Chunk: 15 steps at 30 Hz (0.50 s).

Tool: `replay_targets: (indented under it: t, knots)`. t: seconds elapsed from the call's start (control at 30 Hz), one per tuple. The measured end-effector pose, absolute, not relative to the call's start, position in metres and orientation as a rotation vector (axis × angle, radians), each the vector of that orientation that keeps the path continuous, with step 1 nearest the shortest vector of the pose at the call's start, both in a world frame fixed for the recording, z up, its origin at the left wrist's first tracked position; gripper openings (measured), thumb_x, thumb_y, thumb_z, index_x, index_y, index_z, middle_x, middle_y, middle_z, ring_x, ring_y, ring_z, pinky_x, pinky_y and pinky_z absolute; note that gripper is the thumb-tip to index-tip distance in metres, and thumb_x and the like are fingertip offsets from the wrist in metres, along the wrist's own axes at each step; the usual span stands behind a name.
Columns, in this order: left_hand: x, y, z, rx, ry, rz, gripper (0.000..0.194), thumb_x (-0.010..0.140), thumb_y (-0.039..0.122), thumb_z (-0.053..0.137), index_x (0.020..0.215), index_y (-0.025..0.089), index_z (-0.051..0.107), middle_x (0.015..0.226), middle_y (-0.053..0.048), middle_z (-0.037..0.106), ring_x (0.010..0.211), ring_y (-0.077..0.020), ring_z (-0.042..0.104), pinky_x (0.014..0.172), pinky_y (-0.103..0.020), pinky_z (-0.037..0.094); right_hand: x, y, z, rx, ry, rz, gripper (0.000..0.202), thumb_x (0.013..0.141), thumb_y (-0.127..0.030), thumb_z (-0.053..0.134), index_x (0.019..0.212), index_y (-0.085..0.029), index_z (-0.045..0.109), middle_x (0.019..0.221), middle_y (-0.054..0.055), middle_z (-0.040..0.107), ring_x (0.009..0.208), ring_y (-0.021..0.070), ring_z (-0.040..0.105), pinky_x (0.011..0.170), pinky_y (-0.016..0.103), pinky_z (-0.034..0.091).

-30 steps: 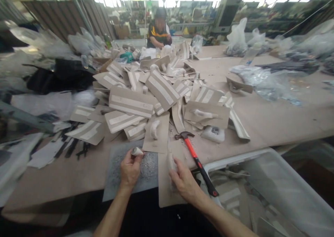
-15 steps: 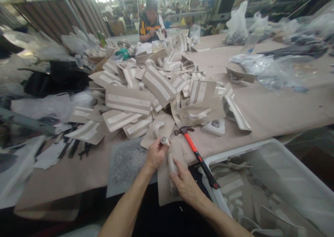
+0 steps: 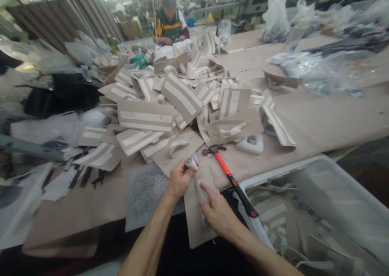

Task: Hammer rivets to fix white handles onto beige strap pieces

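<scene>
My left hand (image 3: 180,179) is closed on a small white roll (image 3: 191,163) with a round grey end, held over the far end of a beige panel (image 3: 194,223). My right hand (image 3: 216,209) has its fingers wrapped round the plastic-covered handle (image 3: 202,195) on that panel, which overhangs the table's front edge. Right of the panel lies a claw hammer (image 3: 225,166) with a red and black handle. Another beige panel with a wrapped handle (image 3: 178,146) rests just beyond my left hand.
A large pile of beige panels (image 3: 146,116) covers the table's middle. At the right front stands a white bin (image 3: 349,195) with more panels. A grey sheet (image 3: 146,191) lies left. A person (image 3: 170,24) sits across the table.
The view has shifted slightly. The panel with the wrapped handle beyond my left hand has turned and lies further left. The person across has lowered their hands. My hands keep their holds.
</scene>
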<state>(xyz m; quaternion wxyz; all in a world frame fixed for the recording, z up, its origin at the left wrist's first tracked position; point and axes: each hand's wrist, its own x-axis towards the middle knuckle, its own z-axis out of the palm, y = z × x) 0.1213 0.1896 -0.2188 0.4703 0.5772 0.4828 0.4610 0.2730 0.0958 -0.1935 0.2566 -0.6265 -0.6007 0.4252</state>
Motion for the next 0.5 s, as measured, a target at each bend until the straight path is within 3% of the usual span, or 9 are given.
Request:
replay_targets:
  t: [0.2, 0.27, 0.4, 0.5]
  knots:
    - [0.125, 0.187, -0.237, 1.282, 1.178, 1.196, 0.026, 0.083, 0.038, 0.069, 0.102, 0.02, 0.067, 0.096, -0.006, 0.078, 0.089, -0.0221, 0.073, 0.083, -0.033, 0.057, 0.281, 0.102, -0.19, -1.721, -1.612, 1.252, 0.054, 0.089, -0.033, 0.05, 0.137, -0.011, 0.059, 0.075, 0.003, 0.067, 0.072, 0.0194, 0.063, 0.07, 0.03, 0.047]
    - [0.122, 0.188, -0.237, 1.288, 1.164, 1.16, 0.027, 0.082, 0.039, 0.069, 0.101, 0.02, 0.068, 0.096, -0.007, 0.078, 0.09, -0.0224, 0.073, 0.082, -0.033, 0.057, 0.294, 0.106, -0.192, -1.789, -1.655, 1.093, 0.048, 0.092, -0.036, 0.049, 0.131, -0.012, 0.063, 0.083, 0.006, 0.069, 0.077, 0.0208, 0.064, 0.075, 0.032, 0.047]
    - [0.121, 0.188, -0.237, 1.288, 1.14, 1.124, 0.029, 0.08, 0.037, 0.07, 0.103, 0.019, 0.068, 0.096, -0.007, 0.079, 0.091, -0.0239, 0.073, 0.083, -0.034, 0.057, 0.331, 0.117, -0.2, -2.057, -1.813, 0.437, 0.037, 0.092, -0.032, 0.053, 0.122, -0.012, 0.063, 0.108, 0.015, 0.066, 0.098, 0.0276, 0.061, 0.086, 0.037, 0.044]
    - [0.12, 0.189, -0.24, 1.343, 1.15, 1.103, 0.025, 0.081, 0.033, 0.069, 0.102, 0.019, 0.07, 0.099, -0.007, 0.078, 0.093, -0.0235, 0.073, 0.086, -0.034, 0.056, 0.355, 0.123, -0.206, -2.221, -1.946, 0.29, 0.03, 0.09, -0.029, 0.058, 0.116, -0.013, 0.063, 0.106, 0.015, 0.062, 0.096, 0.0286, 0.06, 0.081, 0.036, 0.042]
